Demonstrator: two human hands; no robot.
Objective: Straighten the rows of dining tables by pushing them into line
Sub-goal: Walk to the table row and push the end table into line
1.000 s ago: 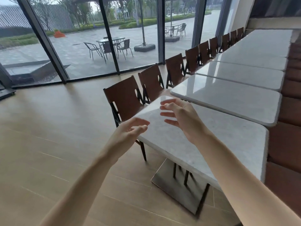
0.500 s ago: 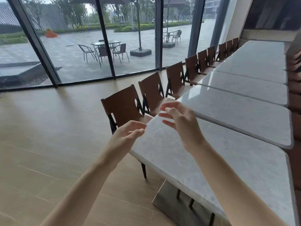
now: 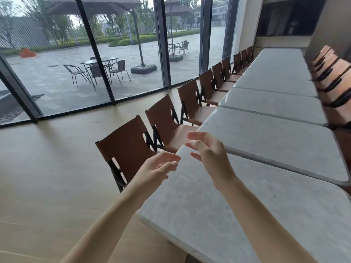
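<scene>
Pale marble counters (image 3: 266, 141) ran beside brown chairs (image 3: 127, 143) toward glass walls; above the nearest counter, left hand (image 3: 155, 168) and right hand (image 3: 207, 152) hovered, grip released.

A row of pale grey, marble-look rectangular dining tables with rounded corners ran away toward the far wall, set end to end. The nearest table (image 3: 247, 215) sat skewed, its far left corner jutting out past the line of the rest and a wedge-shaped gap opening beside its neighbour. The second table (image 3: 275, 145) lay close behind it, with the third table (image 3: 273, 106) and the farther tables (image 3: 279, 73) lying more evenly edge to edge.
</scene>
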